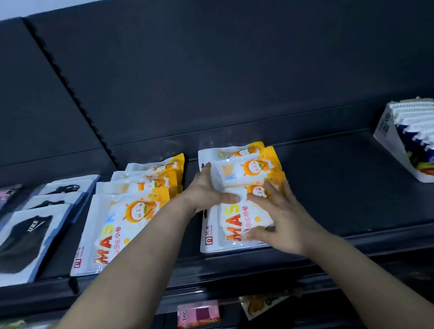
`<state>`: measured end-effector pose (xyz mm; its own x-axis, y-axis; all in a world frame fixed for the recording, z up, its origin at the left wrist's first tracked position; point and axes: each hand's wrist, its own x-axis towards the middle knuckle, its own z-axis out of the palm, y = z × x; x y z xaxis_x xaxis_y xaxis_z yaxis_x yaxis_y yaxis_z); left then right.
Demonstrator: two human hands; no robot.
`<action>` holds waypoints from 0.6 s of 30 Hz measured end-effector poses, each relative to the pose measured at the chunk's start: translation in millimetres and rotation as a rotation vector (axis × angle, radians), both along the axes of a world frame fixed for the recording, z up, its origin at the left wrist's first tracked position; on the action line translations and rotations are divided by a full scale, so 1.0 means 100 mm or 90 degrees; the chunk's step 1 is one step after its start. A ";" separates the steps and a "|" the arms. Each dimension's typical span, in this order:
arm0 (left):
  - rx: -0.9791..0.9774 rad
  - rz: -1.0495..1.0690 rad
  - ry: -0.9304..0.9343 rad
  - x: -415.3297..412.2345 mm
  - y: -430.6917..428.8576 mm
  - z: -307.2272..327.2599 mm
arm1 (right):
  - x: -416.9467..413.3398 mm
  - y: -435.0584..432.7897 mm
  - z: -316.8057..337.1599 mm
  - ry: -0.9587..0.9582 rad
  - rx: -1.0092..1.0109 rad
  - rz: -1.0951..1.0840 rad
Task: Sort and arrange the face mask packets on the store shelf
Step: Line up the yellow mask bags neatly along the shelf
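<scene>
Stack under the hands: orange-and-white mask packets (247, 166), overlapped front to back, sit just right of centre frame on the dark shelf (343, 193).
Left hand (207, 188): open, fingers straight along the stack's left edge and thumb laid across the top. It looks to be squaring that side so the packets line up.
Right hand (282, 211): open too, fingers spread flat on the front packet (233, 225). I'd say it's pinning the pile so nothing slides while the other side gets nudged.
Neighbour stack (126, 218): same design, left of centre, just beside. It's fanned the same way but sits skewed, so it's probably next for straightening.
Black mask packets (19, 242): lower left, a separate row, apparently grouped by kind.
Display box (416, 143): far right, well apart, holding white-topped packs. Only bare shelf lies between it and the hands, so nothing blocks them.
Lower shelf: pink box (198, 315) at bottom centre, out of the way.
</scene>
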<state>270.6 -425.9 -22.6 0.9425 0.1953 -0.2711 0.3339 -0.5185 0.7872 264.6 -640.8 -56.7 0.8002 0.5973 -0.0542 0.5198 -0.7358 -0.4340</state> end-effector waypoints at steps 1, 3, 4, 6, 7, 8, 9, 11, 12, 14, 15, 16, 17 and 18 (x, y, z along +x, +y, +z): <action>-0.018 -0.021 0.013 0.03 -0.02 -0.01 | 0.00 0.00 0.01 0.016 0.003 -0.009; -0.021 -0.046 0.037 0.10 -0.09 -0.03 | 0.04 -0.04 0.04 0.019 -0.014 -0.021; -0.008 -0.048 0.047 0.13 -0.15 -0.03 | 0.08 -0.07 0.06 0.017 -0.028 -0.029; 0.009 -0.055 0.049 0.20 -0.26 -0.05 | 0.16 -0.16 0.09 0.007 -0.055 -0.051; 0.010 -0.060 0.049 0.23 -0.32 -0.05 | 0.19 -0.20 0.10 0.005 -0.063 -0.064; 0.018 -0.067 0.055 0.27 -0.36 -0.06 | 0.21 -0.23 0.11 0.003 -0.069 -0.076; 0.028 -0.074 0.060 0.31 -0.38 -0.08 | 0.22 -0.25 0.12 0.004 -0.073 -0.084; 0.047 -0.079 0.070 0.37 -0.38 -0.12 | 0.21 -0.25 0.13 0.007 -0.079 -0.090; 0.059 -0.075 0.075 0.35 -0.38 -0.10 | 0.21 -0.24 0.14 0.006 -0.080 -0.091; 0.092 -0.059 0.070 0.30 -0.37 -0.05 | 0.19 -0.19 0.18 -0.016 -0.064 -0.096; 0.113 -0.049 0.048 0.28 -0.34 -0.03 | 0.18 -0.14 0.21 -0.033 -0.050 -0.097; 0.138 -0.042 0.010 0.24 -0.29 0.00 | 0.16 -0.07 0.24 -0.052 -0.032 -0.089; 0.170 -0.035 -0.037 0.20 -0.22 0.04 | 0.14 0.01 0.26 -0.070 -0.012 -0.072; 0.209 -0.022 -0.083 0.15 -0.13 0.07 | 0.11 0.12 0.27 -0.086 0.013 -0.043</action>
<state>285.8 -438.9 -15.3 0.9726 0.2195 -0.0767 0.2197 -0.7600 0.6116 276.1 -629.1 -29.2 0.8375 0.5422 0.0683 0.5247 -0.7628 -0.3778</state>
